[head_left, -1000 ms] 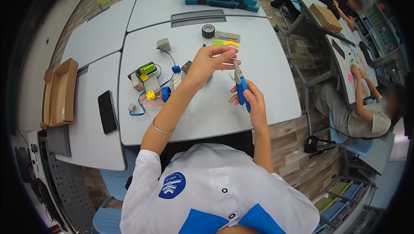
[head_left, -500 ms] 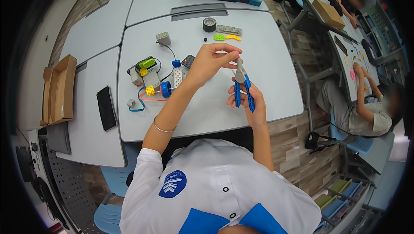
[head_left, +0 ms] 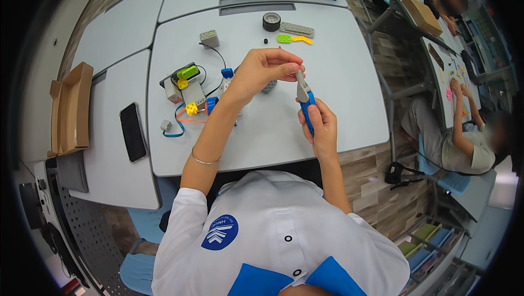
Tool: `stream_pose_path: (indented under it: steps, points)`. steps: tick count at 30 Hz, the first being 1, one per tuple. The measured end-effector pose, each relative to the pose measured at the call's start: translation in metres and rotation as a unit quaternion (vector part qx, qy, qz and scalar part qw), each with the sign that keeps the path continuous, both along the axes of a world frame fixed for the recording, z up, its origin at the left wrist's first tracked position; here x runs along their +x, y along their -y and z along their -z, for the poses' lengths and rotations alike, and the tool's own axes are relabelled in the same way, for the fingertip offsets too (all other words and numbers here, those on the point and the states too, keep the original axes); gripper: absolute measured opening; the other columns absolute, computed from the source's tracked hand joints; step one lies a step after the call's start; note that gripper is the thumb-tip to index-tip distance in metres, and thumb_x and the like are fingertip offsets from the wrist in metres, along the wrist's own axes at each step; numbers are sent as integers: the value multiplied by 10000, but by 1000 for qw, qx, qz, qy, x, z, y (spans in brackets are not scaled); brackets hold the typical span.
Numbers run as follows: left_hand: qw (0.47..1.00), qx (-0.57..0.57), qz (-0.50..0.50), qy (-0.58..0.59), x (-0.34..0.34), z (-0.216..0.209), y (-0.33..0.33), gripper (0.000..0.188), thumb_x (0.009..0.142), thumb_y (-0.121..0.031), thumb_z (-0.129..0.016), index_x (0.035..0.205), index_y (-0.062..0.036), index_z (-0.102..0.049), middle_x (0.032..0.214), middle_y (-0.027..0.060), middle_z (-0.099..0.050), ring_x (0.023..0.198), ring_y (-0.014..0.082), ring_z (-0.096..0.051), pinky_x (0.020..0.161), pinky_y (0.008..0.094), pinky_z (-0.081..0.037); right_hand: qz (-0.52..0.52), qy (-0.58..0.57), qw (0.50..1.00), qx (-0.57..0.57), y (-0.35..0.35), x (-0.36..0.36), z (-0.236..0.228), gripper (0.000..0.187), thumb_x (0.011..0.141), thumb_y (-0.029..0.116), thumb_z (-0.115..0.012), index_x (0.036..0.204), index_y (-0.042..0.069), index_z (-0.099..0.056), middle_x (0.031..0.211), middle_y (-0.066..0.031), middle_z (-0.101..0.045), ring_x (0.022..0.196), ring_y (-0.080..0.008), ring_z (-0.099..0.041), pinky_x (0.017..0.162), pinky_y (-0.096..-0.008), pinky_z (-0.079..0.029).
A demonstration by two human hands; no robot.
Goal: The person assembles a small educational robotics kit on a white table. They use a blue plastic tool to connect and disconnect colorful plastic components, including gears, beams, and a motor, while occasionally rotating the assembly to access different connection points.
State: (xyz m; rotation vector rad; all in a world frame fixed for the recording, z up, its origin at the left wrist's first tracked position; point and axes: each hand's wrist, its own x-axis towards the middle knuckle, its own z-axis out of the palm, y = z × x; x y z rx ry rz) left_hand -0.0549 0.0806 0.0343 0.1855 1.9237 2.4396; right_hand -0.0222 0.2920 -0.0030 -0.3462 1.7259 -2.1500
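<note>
My right hand is wrapped round the blue handles of a pair of pliers with grey jaws pointing up and away from me. At the jaw tips my left hand has its thumb and fingers pinched together. Whatever sits in that pinch is hidden or too small to name. Partly behind my left forearm lies a built assembly of grey blocks, cables and a green piece. It also has a yellow connector and a blue ring. A dark grey perforated part shows below my left hand.
Beyond my hands lie a black-tyred wheel, a grey perforated beam, a green plate and a yellow angled beam. A grey block stands left of them. A phone and an open cardboard box are on the left table.
The blue handles, spread apart before, are now squeezed together in my right hand. My left hand stays pinched at the jaw tips. The view has shifted slightly.
</note>
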Motion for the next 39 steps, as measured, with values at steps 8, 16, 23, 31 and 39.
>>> stream_pose_path:
  steps: [8, 16, 23, 31, 39]
  points:
    - [996, 30, -78, 6, 0, 7, -3, 269, 913, -132, -726, 1111, 49, -702, 1010, 150, -737, 955, 208, -724, 881, 331, -598, 106, -158, 967, 169, 7, -1, -15, 276, 926, 148, -707, 1134, -25, -651, 816, -48, -639, 570, -44, -509, 483, -200, -394]
    - [992, 40, -113, 31, -1, 8, -11, 268, 910, -101, -724, 1124, 59, -695, 1015, 162, -734, 955, 219, -726, 886, 318, -599, 117, -206, 949, 207, 5, -5, -20, 288, 914, 167, -722, 1116, -26, -651, 817, -55, -655, 604, -66, -545, 497, -218, -409]
    - [993, 53, -92, 57, 0, 5, -11, 287, 912, -106, -724, 1141, 63, -686, 1033, 179, -730, 972, 239, -726, 885, 320, -603, -43, 114, 992, -29, -11, -11, -21, 395, 1039, 314, -524, 1112, -59, -632, 727, -40, -566, 397, -6, -284, 378, -186, -238]
    - [994, 64, -69, 48, 0, 7, -13, 303, 910, -101, -723, 1159, 65, -675, 1052, 191, -724, 1000, 260, -722, 896, 337, -603, -126, 277, 922, -241, -19, -14, -6, 488, 1051, 377, -484, 1167, -88, -577, 750, -57, -559, 358, 0, -258, 330, -173, -198]
    - [994, 56, -78, 45, 3, -1, -13, 288, 910, -80, -716, 1160, 57, -675, 1062, 194, -720, 1011, 274, -720, 902, 353, -602, 126, -147, 966, 172, -4, 7, -30, 271, 900, 138, -720, 1115, -15, -660, 842, -76, -676, 576, -65, -546, 490, -213, -425]
